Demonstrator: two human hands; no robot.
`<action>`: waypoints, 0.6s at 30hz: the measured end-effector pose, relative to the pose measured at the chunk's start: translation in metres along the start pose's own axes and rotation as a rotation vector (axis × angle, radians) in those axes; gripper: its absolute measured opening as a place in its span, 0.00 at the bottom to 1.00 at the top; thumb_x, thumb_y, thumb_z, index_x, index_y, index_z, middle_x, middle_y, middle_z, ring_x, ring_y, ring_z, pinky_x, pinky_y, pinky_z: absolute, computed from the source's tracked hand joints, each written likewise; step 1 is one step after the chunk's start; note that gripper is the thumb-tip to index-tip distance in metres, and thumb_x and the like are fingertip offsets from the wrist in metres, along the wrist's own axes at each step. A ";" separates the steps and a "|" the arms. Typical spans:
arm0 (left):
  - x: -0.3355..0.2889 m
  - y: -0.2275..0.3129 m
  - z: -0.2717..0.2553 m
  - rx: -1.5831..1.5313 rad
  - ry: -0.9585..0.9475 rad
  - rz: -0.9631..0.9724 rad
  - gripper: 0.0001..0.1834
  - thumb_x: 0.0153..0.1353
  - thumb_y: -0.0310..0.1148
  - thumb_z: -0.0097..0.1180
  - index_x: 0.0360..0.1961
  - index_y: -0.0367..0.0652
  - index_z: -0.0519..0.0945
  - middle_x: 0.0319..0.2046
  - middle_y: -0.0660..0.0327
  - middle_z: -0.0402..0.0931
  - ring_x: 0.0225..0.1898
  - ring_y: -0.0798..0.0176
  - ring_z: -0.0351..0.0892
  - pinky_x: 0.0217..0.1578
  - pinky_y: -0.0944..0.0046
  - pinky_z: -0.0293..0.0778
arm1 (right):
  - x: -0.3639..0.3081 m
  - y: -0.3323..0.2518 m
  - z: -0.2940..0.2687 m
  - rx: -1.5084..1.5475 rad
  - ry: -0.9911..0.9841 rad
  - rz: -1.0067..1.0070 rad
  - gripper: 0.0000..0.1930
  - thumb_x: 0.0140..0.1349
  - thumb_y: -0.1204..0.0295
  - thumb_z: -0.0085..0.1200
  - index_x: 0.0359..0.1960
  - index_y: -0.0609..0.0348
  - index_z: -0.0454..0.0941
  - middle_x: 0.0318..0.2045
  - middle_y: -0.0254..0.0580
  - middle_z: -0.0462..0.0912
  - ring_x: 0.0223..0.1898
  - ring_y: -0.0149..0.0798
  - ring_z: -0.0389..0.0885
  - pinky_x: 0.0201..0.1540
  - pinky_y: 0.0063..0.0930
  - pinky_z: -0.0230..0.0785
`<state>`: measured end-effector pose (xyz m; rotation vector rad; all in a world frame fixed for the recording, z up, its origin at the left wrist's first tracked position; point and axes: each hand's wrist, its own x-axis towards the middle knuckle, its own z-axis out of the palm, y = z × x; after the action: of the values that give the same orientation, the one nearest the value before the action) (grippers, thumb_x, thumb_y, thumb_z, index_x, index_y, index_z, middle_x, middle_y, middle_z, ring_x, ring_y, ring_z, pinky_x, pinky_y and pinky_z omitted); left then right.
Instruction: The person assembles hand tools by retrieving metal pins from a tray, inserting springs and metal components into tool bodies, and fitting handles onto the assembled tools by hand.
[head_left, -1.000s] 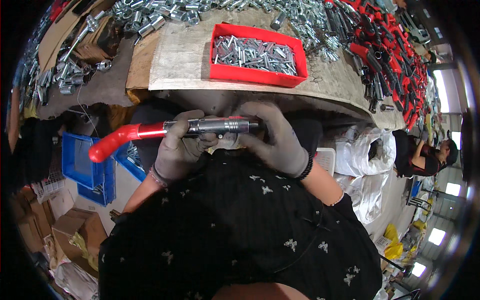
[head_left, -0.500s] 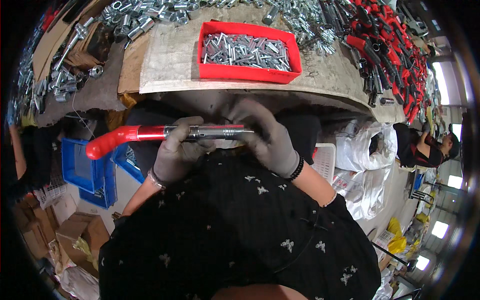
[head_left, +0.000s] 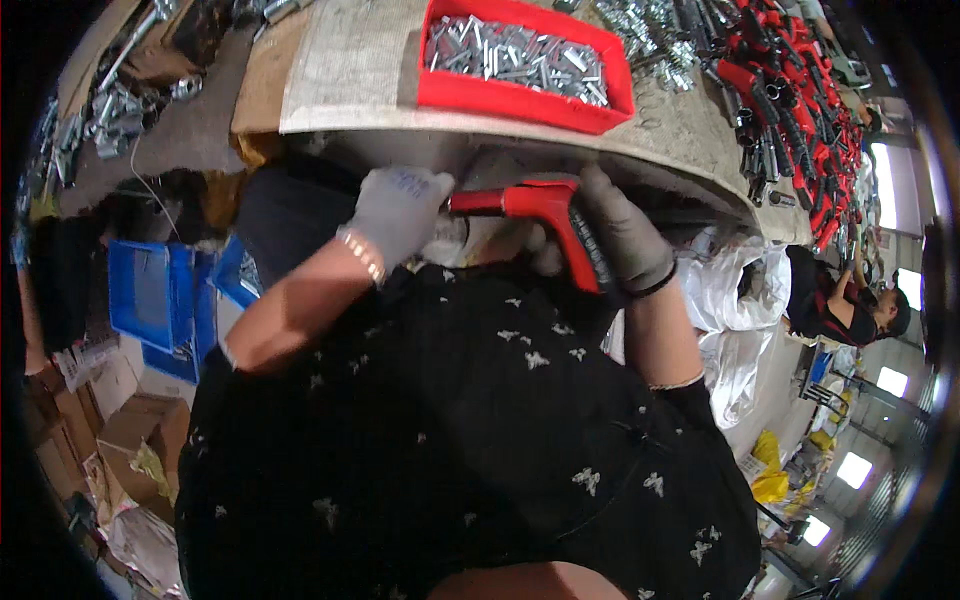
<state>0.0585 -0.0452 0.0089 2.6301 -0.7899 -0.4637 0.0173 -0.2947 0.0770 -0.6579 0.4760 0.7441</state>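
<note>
Across my lap lies a pistol-shaped hand tool with a red body, a black ribbed strip on its bent handle and a metal barrel. My gloved left hand is closed round the barrel end, which it mostly hides. My gloved right hand wraps the handle from the outer side, its thumb at the top of the bend. On the bench beyond, a red box holds many short metal pins.
The bench has a woven cover. At its right lies a heap of red and black handles, with metal parts beside it. Blue crates stand at left, white sacks at right. A person sits far right.
The tool has been turned end for end: its red handle pointed left and now points right. My left hand is on the barrel end, and my right hand has moved onto the handle.
</note>
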 end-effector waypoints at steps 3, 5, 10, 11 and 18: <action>0.021 -0.014 0.016 0.122 -0.179 -0.019 0.24 0.57 0.47 0.63 0.51 0.44 0.79 0.43 0.49 0.82 0.44 0.50 0.83 0.47 0.54 0.77 | -0.003 -0.004 0.000 -0.801 0.067 -0.062 0.19 0.65 0.68 0.54 0.55 0.63 0.72 0.37 0.38 0.79 0.31 0.30 0.79 0.35 0.26 0.72; 0.027 -0.032 0.038 -0.129 -0.195 -0.010 0.22 0.57 0.47 0.58 0.52 0.50 0.80 0.47 0.51 0.82 0.50 0.47 0.81 0.51 0.50 0.75 | 0.010 0.000 -0.018 -0.912 0.200 -0.086 0.19 0.61 0.69 0.57 0.53 0.63 0.74 0.32 0.38 0.82 0.28 0.29 0.80 0.31 0.25 0.73; 0.042 -0.089 0.065 -0.357 0.015 -0.135 0.30 0.59 0.50 0.54 0.60 0.46 0.76 0.57 0.50 0.76 0.58 0.46 0.75 0.59 0.54 0.71 | 0.040 0.009 -0.073 -1.211 0.197 -0.118 0.15 0.60 0.68 0.56 0.46 0.63 0.78 0.27 0.36 0.80 0.24 0.30 0.79 0.27 0.25 0.71; 0.045 -0.094 0.067 -0.364 0.018 -0.145 0.30 0.59 0.50 0.54 0.60 0.46 0.76 0.57 0.50 0.76 0.58 0.46 0.75 0.59 0.54 0.71 | 0.048 0.009 -0.071 -1.439 0.033 -0.235 0.14 0.60 0.67 0.56 0.43 0.64 0.79 0.25 0.35 0.79 0.23 0.31 0.78 0.26 0.25 0.71; 0.041 -0.106 0.080 -0.311 0.149 0.019 0.27 0.58 0.43 0.61 0.56 0.38 0.77 0.58 0.47 0.74 0.59 0.50 0.74 0.59 0.59 0.71 | 0.088 0.024 -0.079 -1.020 0.303 0.020 0.17 0.61 0.67 0.54 0.47 0.64 0.81 0.25 0.35 0.80 0.24 0.27 0.76 0.27 0.23 0.69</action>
<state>0.1074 -0.0050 -0.1144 2.3353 -0.6374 -0.3489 0.0430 -0.2955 -0.0405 -1.7375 0.3534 0.8953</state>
